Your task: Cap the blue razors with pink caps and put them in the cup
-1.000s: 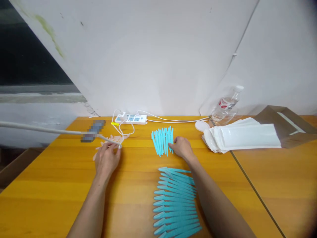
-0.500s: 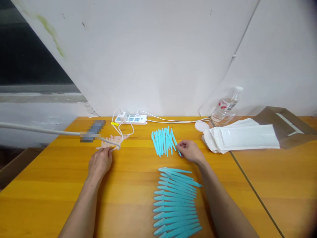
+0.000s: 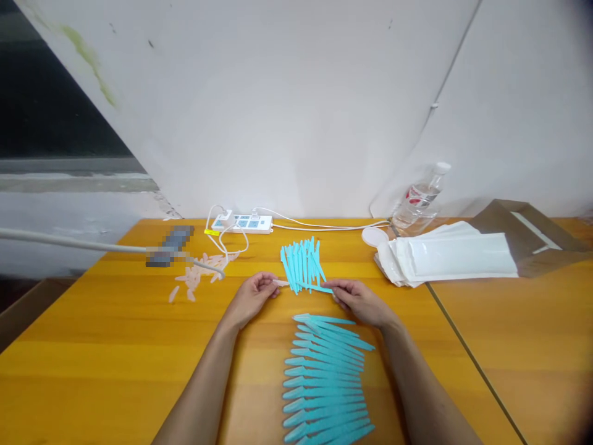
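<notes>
Near the middle of the table, my left hand [image 3: 254, 298] pinches a small pale translucent blade cap [image 3: 281, 283]. My right hand [image 3: 364, 301] grips one end of a turquoise eyebrow razor [image 3: 319, 288], its other end pointing left toward the cap. Cap and razor are apart, just in front of a pile of turquoise razors [image 3: 301, 256]. Closer to me lies a long row of razors [image 3: 327, 377], their left ends looking covered by caps. Loose pale caps [image 3: 199, 272] are scattered at the left.
A white power strip [image 3: 250, 224] with plugs and cables is by the wall. A pixelated phone-like object [image 3: 170, 246] and a white rod [image 3: 92, 244] are at left. A bottle [image 3: 419, 198], round lid [image 3: 375, 237], white packets [image 3: 463, 256] and brown envelope [image 3: 532, 232] are at right.
My left hand has moved right from the cap pile, carrying a cap. My right hand has taken a razor off the pile's right side and turned it nearly level toward the left hand.
</notes>
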`<action>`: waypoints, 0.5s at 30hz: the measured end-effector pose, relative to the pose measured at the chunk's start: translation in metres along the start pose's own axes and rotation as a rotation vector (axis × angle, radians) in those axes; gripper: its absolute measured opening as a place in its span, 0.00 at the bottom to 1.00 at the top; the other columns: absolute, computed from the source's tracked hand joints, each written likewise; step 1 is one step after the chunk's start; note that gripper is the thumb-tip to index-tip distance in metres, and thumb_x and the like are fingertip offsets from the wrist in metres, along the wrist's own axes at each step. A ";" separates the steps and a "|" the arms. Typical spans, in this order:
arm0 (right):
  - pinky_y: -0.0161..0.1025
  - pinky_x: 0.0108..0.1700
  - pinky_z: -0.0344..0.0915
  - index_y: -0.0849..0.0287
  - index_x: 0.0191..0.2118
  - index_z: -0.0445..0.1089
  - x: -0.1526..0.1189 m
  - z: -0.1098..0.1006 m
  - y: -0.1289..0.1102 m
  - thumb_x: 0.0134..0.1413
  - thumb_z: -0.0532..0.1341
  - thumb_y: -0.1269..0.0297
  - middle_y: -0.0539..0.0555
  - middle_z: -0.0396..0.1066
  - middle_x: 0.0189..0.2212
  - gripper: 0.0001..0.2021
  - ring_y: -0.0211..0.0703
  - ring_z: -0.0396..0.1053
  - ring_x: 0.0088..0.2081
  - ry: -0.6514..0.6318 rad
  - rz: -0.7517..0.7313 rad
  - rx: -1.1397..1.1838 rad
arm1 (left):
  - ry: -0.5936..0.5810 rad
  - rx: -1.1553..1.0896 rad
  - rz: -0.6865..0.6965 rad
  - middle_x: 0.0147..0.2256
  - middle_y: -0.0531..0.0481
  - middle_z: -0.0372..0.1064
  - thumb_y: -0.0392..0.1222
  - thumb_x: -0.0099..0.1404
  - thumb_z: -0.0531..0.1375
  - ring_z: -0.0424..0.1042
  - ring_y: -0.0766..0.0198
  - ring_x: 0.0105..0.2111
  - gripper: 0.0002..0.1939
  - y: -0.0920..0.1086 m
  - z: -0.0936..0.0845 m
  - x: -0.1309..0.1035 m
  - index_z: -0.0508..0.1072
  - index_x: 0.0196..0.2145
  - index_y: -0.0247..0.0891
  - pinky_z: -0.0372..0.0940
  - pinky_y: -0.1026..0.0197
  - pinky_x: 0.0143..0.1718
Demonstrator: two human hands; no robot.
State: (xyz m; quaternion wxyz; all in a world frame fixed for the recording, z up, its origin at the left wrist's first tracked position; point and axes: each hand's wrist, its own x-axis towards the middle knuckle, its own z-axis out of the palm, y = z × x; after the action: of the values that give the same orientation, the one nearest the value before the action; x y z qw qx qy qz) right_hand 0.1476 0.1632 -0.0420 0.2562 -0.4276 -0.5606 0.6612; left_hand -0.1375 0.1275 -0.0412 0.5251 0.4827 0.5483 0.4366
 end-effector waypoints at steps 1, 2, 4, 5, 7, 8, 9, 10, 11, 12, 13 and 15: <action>0.31 0.23 0.47 0.64 0.49 0.72 0.000 0.001 0.000 0.55 0.63 0.48 0.42 0.57 0.19 0.25 0.30 0.52 0.20 -0.016 0.000 0.035 | 0.012 -0.029 0.000 0.33 0.47 0.76 0.53 0.59 0.66 0.75 0.64 0.33 0.20 -0.004 -0.001 0.001 0.74 0.41 0.34 0.69 0.60 0.40; 0.31 0.23 0.48 0.65 0.48 0.73 0.000 0.003 -0.001 0.55 0.63 0.48 0.43 0.58 0.19 0.24 0.30 0.53 0.20 -0.026 -0.001 0.089 | 0.017 -0.052 0.007 0.35 0.46 0.77 0.52 0.60 0.66 0.75 0.63 0.34 0.20 -0.008 -0.002 0.002 0.74 0.43 0.34 0.69 0.60 0.42; 0.30 0.24 0.52 0.64 0.48 0.73 0.001 0.007 -0.002 0.53 0.65 0.49 0.44 0.62 0.20 0.24 0.29 0.56 0.20 -0.031 0.014 0.225 | 0.032 -0.082 0.024 0.38 0.45 0.78 0.51 0.60 0.66 0.76 0.63 0.37 0.21 -0.016 -0.004 0.001 0.75 0.46 0.35 0.69 0.60 0.45; 0.30 0.24 0.53 0.63 0.50 0.72 0.002 0.009 -0.003 0.52 0.66 0.50 0.45 0.64 0.21 0.25 0.29 0.57 0.20 -0.022 0.030 0.284 | 0.043 -0.089 0.031 0.39 0.44 0.79 0.51 0.61 0.66 0.77 0.62 0.38 0.21 -0.019 -0.005 0.000 0.76 0.46 0.35 0.69 0.59 0.46; 0.29 0.21 0.54 0.63 0.55 0.68 0.004 0.013 -0.004 0.51 0.68 0.50 0.45 0.65 0.20 0.29 0.29 0.58 0.18 0.007 0.070 0.339 | 0.066 -0.098 0.038 0.40 0.44 0.80 0.50 0.60 0.67 0.77 0.61 0.38 0.20 -0.022 -0.005 -0.001 0.78 0.46 0.35 0.70 0.59 0.47; 0.28 0.20 0.53 0.62 0.57 0.66 0.005 0.015 -0.005 0.52 0.67 0.50 0.45 0.65 0.19 0.31 0.29 0.58 0.17 0.020 0.084 0.338 | 0.076 -0.100 0.042 0.40 0.44 0.80 0.50 0.60 0.67 0.77 0.61 0.38 0.20 -0.022 -0.005 -0.002 0.78 0.46 0.35 0.70 0.59 0.46; 0.28 0.18 0.52 0.63 0.59 0.64 0.006 0.016 -0.005 0.52 0.67 0.49 0.44 0.65 0.17 0.33 0.30 0.58 0.16 0.035 0.091 0.328 | 0.079 -0.095 0.049 0.40 0.44 0.80 0.50 0.60 0.67 0.78 0.60 0.37 0.19 -0.021 -0.005 -0.002 0.79 0.45 0.36 0.71 0.58 0.46; 0.28 0.17 0.51 0.63 0.60 0.63 0.007 0.016 -0.005 0.53 0.67 0.49 0.44 0.64 0.16 0.33 0.29 0.57 0.15 0.052 0.097 0.316 | 0.078 -0.082 0.059 0.39 0.44 0.80 0.50 0.60 0.67 0.78 0.60 0.37 0.19 -0.020 -0.005 -0.003 0.79 0.45 0.36 0.71 0.58 0.46; 0.27 0.16 0.50 0.63 0.60 0.62 0.007 0.016 -0.005 0.53 0.66 0.49 0.43 0.63 0.15 0.34 0.29 0.55 0.14 0.072 0.107 0.309 | 0.076 -0.062 0.075 0.39 0.44 0.80 0.49 0.61 0.66 0.78 0.60 0.37 0.18 -0.019 -0.005 -0.003 0.80 0.44 0.36 0.71 0.58 0.46; 0.27 0.15 0.48 0.62 0.60 0.62 0.008 0.016 -0.004 0.53 0.66 0.49 0.42 0.62 0.14 0.34 0.29 0.53 0.13 0.092 0.122 0.310 | 0.075 -0.038 0.101 0.39 0.44 0.80 0.48 0.61 0.66 0.78 0.60 0.38 0.16 -0.018 -0.005 -0.003 0.80 0.43 0.36 0.71 0.59 0.45; 0.26 0.14 0.47 0.62 0.60 0.62 0.008 0.015 -0.004 0.53 0.66 0.50 0.41 0.61 0.14 0.33 0.28 0.51 0.12 0.111 0.141 0.315 | 0.073 -0.013 0.134 0.39 0.45 0.80 0.47 0.61 0.66 0.78 0.60 0.39 0.14 -0.016 -0.005 -0.004 0.81 0.42 0.37 0.71 0.59 0.46; 0.25 0.13 0.45 0.62 0.58 0.63 0.009 0.013 -0.004 0.52 0.67 0.52 0.40 0.60 0.13 0.32 0.27 0.49 0.12 0.138 0.189 0.335 | 0.060 0.036 0.216 0.40 0.45 0.79 0.45 0.62 0.66 0.77 0.60 0.41 0.11 -0.014 -0.004 -0.005 0.81 0.41 0.38 0.71 0.60 0.46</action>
State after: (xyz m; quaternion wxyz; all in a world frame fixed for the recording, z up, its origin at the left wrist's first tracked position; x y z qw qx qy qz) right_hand 0.1309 0.1646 -0.0407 0.2983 -0.4740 -0.3814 0.7354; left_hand -0.1428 0.1203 -0.0541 0.4495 0.5350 0.5165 0.4949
